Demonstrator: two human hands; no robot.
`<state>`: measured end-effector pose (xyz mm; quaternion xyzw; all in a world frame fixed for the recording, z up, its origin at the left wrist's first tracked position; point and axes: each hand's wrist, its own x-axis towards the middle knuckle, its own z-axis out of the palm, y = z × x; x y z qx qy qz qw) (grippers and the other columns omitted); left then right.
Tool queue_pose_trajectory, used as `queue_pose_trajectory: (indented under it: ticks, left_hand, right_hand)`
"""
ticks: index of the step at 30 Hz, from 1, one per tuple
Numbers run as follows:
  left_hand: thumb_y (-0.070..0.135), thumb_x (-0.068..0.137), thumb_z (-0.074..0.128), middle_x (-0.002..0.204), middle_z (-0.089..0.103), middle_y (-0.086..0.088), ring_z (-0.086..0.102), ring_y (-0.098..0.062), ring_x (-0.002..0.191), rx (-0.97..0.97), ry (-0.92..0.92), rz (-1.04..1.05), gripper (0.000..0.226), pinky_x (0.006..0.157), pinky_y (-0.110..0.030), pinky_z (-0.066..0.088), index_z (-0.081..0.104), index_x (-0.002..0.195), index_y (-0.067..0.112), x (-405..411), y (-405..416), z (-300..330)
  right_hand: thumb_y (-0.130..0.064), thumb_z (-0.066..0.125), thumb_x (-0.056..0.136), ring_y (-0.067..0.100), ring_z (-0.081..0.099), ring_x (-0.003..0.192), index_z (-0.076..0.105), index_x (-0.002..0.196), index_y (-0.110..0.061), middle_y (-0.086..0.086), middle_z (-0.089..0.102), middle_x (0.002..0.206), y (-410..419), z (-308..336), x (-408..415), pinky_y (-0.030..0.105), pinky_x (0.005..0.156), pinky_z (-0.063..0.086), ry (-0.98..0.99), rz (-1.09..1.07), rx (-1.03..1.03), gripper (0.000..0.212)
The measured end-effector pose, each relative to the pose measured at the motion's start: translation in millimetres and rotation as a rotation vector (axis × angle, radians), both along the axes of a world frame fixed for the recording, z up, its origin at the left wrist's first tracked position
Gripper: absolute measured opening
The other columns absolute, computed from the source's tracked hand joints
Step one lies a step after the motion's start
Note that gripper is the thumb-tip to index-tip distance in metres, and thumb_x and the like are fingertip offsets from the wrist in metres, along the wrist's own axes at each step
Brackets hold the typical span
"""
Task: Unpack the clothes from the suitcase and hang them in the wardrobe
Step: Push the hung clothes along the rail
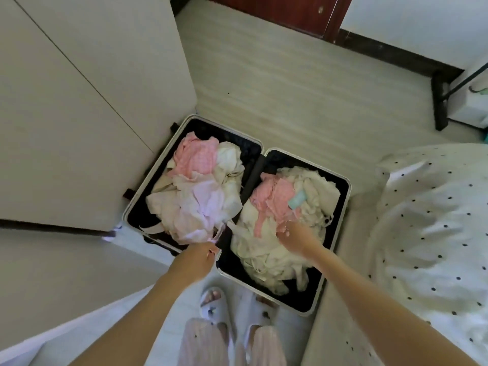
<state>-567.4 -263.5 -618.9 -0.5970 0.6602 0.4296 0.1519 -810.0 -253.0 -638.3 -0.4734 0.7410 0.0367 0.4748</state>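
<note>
Down at our feet the open hard-shell suitcase with the pale rim and black lining (343,186) lies flat on the floor, both halves heaped with crumpled clothes. Our left hand (202,256) sits at the near edge of the left half, fingers curled and pinching the near corner of the pale lilac-white thin garment (200,207), which trails away from the fingers up and to the left over the heap, its bulk on top of the pink checked top (194,157) further back. Our right hand (293,235) rests on the cream-white tangle of fabric (266,257) in the right half, just beside the pink knitted piece (269,196); its fingers look curled into the cloth, though blur keeps us from judging a firm grip. We judge the left hand better placed: a lift toward us should draw the lilac garment free. Cream-panelled wardrobe doors (79,128) stand closed just left of the case.
</note>
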Motion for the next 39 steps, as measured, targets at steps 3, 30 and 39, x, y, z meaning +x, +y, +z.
queue_pose_trajectory:
  ticks: [3,30,39]
  left_hand:
    - [0.016,0.098,0.037,0.121,0.060,-0.008,0.056,-0.025,0.109,-0.020,-0.026,-0.023,0.033,0.085,-0.028,0.043,0.054,0.126,0.016,-10,-23,-89]
    - [0.015,0.070,0.050,0.104,0.065,-0.014,0.068,-0.026,0.090,-0.476,0.090,-0.383,0.046,0.065,-0.031,0.058,0.043,0.115,0.011,-70,-83,-354]
    - [0.021,0.092,0.048,0.136,0.038,-0.006,0.050,-0.031,0.117,-0.046,0.285,0.088,0.052,0.099,-0.039,0.043,0.028,0.140,0.016,-80,-69,-133]
  right_hand:
    - [-0.024,0.044,0.096,0.024,0.052,0.117,0.047,0.132,-0.014,0.008,0.053,0.133,-9,-90,-12,0.031,0.095,0.042,0.048,0.019,0.027,0.037]
    - [-0.021,0.042,0.090,0.030,0.048,0.105,0.063,0.090,-0.004,0.012,0.057,0.101,-109,-330,-70,0.039,0.093,0.038,0.423,0.051,-0.342,0.028]
    - [-0.012,0.043,0.092,0.021,0.035,0.059,0.044,0.066,-0.003,0.008,0.038,0.061,-96,-76,-46,0.033,0.054,0.028,-0.195,-0.577,-0.429,0.027]
